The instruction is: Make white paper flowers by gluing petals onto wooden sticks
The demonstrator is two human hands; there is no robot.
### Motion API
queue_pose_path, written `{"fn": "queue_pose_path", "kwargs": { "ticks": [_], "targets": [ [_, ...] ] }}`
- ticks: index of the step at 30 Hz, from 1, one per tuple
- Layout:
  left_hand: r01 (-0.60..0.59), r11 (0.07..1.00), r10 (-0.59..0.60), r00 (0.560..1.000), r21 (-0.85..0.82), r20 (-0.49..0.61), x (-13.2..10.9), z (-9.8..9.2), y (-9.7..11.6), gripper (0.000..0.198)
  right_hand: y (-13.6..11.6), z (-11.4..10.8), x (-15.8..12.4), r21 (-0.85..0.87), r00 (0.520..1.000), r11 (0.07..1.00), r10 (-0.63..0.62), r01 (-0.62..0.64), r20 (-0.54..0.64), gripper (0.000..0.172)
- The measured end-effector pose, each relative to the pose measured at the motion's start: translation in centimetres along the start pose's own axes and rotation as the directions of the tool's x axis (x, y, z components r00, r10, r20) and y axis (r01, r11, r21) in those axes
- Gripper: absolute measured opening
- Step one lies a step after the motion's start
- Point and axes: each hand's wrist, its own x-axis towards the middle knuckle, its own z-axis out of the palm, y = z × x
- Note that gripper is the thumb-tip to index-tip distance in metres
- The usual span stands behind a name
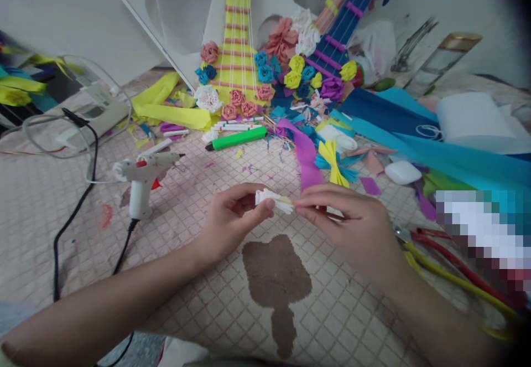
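Between my hands, above the quilted cloth, is a small bunched white paper piece (pixel 279 201) with a pale yellowish strip along it. My left hand (pixel 236 215) pinches its left end between thumb and fingers. At its right end, the fingertips of my right hand (pixel 352 223) are pressed together on the tip, and a thin brown stick (pixel 335 217) shows beneath those fingers. A white glue gun (pixel 142 181) stands on the cloth to the left of my left hand.
Yellow (pixel 237 40) and blue (pixel 332 51) paper guitars with paper flowers lean at the back. A green marker (pixel 238 138), paper scraps and a purple strip (pixel 305 154) lie before them. Red-handled pliers (pixel 440 251) lie right; a black cable (pixel 74 220) runs left.
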Motion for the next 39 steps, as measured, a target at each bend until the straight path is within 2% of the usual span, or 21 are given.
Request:
{"fn": "queue_pose_path", "kwargs": {
  "ticks": [12, 20, 24, 27, 31, 34, 39],
  "targets": [
    [0.024, 1.000, -0.024, 1.000, -0.011, -0.010, 0.0, -0.1, -0.1, 0.015, -0.1, -0.1, 0.1, 0.001, 1.000, 1.000, 0.018, -0.018, 0.010, 0.011],
    [-0.020, 0.996, 0.016, 0.999, -0.092, -0.045, -0.1, -0.1, -0.1, 0.036, -0.1, -0.1, 0.1, 0.007, 1.000, 1.000, 0.006, -0.006, -0.006, 0.010],
    [-0.031, 0.998, 0.025, 0.996, -0.061, -0.090, 0.1, -0.3, -0.1, 0.034, 0.8, -0.3, 0.3, -0.049, 0.998, 0.997, 0.056, -0.057, -0.025, 0.008],
    [-0.052, 0.999, 0.050, 0.992, -0.014, -0.118, 0.0, -0.5, -0.2, 0.035, 1.8, -0.4, 0.7, -0.127, 0.991, 0.983, 0.134, -0.132, 0.007, 0.009],
    [-0.058, 0.997, 0.059, 0.998, 0.045, -0.003, -0.4, -0.5, 0.0, 0.043, 2.6, -0.3, 1.0, -0.140, 0.979, 0.979, 0.167, -0.150, 0.115, 0.010],
    [-0.042, 0.991, 0.028, 0.993, 0.127, 0.115, -0.7, -0.3, 0.3, 0.057, 2.5, -0.3, 1.1, -0.057, 0.967, 0.984, 0.178, -0.171, 0.181, 0.013],
    [-0.003, 0.976, -0.061, 0.956, 0.218, 0.288, -1.0, -0.2, 0.5, 0.075, 1.4, -0.7, 1.1, 0.152, 0.889, 0.934, 0.244, -0.323, 0.388, 0.021]
  ]
}}
